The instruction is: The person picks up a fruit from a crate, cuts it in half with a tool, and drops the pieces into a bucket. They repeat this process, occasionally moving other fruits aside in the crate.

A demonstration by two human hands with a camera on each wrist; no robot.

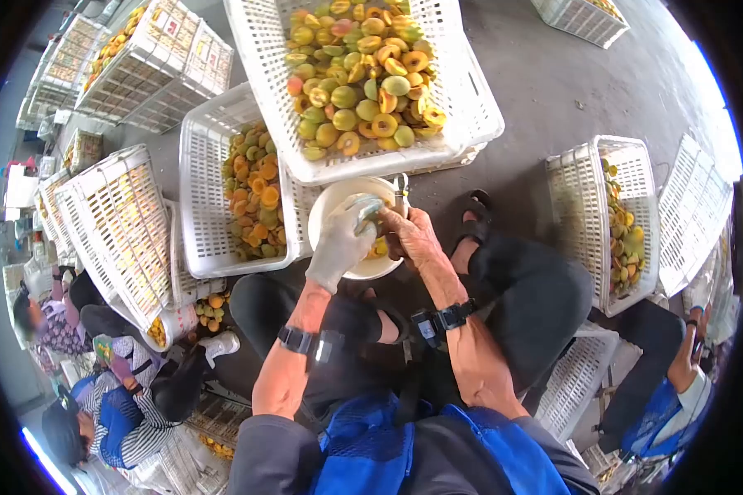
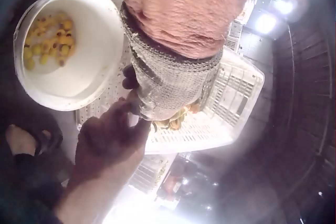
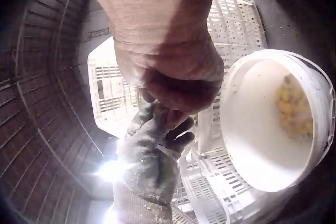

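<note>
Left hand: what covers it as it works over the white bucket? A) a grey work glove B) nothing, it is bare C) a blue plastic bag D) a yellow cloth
A: the left hand wears a grey knitted glove, meeting the bare right hand above the white bucket.

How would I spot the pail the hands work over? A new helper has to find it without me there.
Start at the big tilted crate heaped with green and orange fruit, straight ahead of the seated person. Just below its near edge, under the gloved left hand and bare right hand, stands the white pail. It is the only round container among square slatted crates.
</note>
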